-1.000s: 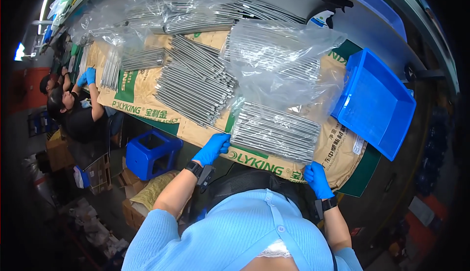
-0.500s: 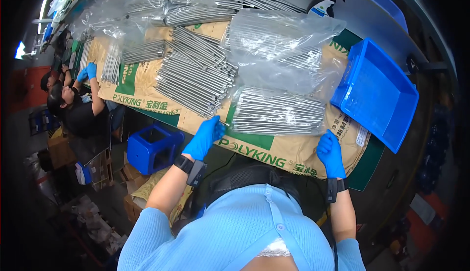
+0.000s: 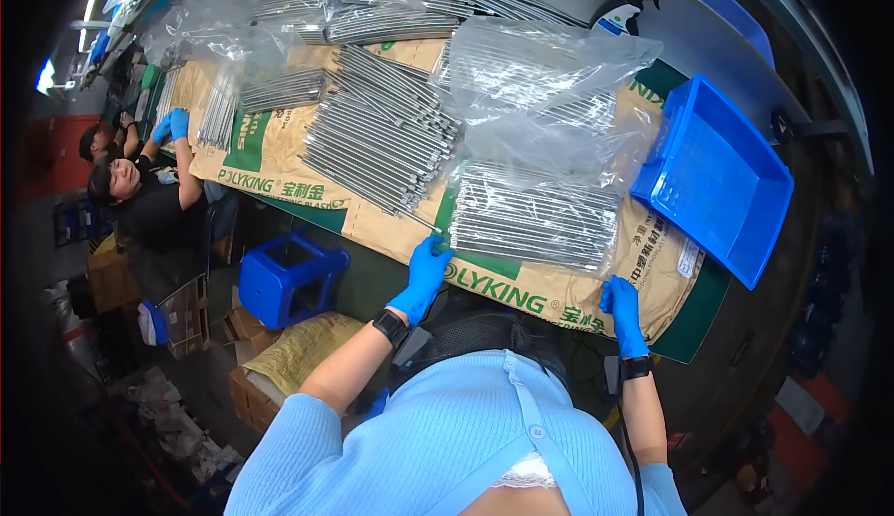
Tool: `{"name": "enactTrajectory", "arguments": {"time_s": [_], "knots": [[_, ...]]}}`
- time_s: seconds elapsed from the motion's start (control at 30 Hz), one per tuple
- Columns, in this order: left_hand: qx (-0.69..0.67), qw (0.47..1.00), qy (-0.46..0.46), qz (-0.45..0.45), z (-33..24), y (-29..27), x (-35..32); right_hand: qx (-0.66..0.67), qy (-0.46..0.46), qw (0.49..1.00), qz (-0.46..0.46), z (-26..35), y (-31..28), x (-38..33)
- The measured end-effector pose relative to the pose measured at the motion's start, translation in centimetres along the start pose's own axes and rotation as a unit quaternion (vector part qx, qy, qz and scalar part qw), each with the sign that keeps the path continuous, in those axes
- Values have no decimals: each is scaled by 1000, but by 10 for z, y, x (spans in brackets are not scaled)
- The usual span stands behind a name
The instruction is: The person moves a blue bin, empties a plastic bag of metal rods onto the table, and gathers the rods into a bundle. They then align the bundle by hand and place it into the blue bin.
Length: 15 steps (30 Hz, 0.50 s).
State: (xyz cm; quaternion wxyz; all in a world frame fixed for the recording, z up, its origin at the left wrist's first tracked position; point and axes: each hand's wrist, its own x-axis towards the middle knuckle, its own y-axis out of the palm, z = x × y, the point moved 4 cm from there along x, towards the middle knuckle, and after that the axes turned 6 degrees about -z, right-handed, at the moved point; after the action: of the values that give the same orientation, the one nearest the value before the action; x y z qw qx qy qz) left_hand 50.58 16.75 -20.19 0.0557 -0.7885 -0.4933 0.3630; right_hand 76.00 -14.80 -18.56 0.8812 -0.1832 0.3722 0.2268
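My left hand [image 3: 426, 276], in a blue glove, is at the near edge of the paper-covered table. Its fingertips close on the end of a metal rod [image 3: 421, 223] that juts out past the lower side of a pile of metal rods [image 3: 368, 153]. To the right, a row of rods [image 3: 535, 218] lies side by side, partly under a clear plastic bag [image 3: 531, 139]. My right hand [image 3: 624, 313], also gloved in blue, has its fingers curled close by the row's lower right corner. Whatever they may hold is too small to make out.
Brown paper sacking [image 3: 382, 232] covers the tabletop. At the right stands a blue bin [image 3: 717, 181], with a spray bottle [image 3: 629, 4] behind. More bagged rods [image 3: 391, 24] lie at the back. A blue stool [image 3: 291, 278] is left below; a gloved co-worker [image 3: 149, 185] sits far left.
My left hand has moved down and right, and a single rod now sticks out from the pile toward it. My right hand has dropped slightly toward me.
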Motion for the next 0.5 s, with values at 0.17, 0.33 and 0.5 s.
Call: {"name": "enactTrajectory", "arguments": {"time_s": [0.17,0.33,0.5], "knots": [[190,968,153,59,-16,-5,8,-59,-100,993,-22,20,5,-15],[334,902,222,160,-37,-5,12,-196,-140,970,17,26,0,-8],[391,862,267,183,-41,-8,18,-462,-241,853,36,49,11,12]]}}
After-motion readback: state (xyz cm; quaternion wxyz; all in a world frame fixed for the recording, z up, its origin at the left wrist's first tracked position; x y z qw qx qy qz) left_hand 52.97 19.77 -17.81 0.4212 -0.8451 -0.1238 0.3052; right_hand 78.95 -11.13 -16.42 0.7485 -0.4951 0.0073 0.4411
